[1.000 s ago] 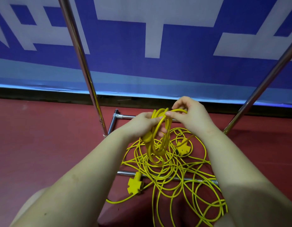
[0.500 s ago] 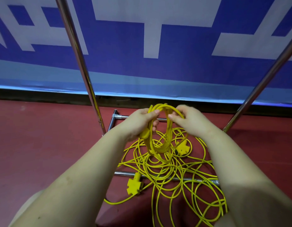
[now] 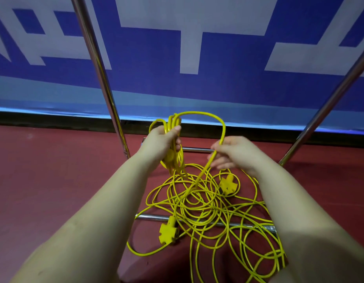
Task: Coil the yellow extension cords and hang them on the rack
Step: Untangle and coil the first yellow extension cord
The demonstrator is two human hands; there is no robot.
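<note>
My left hand (image 3: 162, 139) grips a small bundle of yellow cord loops (image 3: 174, 158) that hangs below the fist. From the top of that bundle a single strand (image 3: 221, 124) arcs to the right and runs down through my right hand (image 3: 236, 153), whose fingers pinch it loosely. Below both hands a tangled heap of yellow extension cord (image 3: 205, 209) lies on the red floor, across the rack's lower bars. Two yellow socket ends rest in the heap, one (image 3: 168, 233) at the front left and one (image 3: 228, 185) at the right.
The chrome rack has a left upright (image 3: 99, 76), a right upright (image 3: 328, 107), a front base bar (image 3: 152, 217) and a rear base bar (image 3: 195, 149). A blue and white banner (image 3: 177, 48) closes the back. Red floor (image 3: 54, 180) spreads to the left.
My hands have moved apart: the left one went up and left with the bundle, the right one slid down and right along the strand, drawing out a wider loop.
</note>
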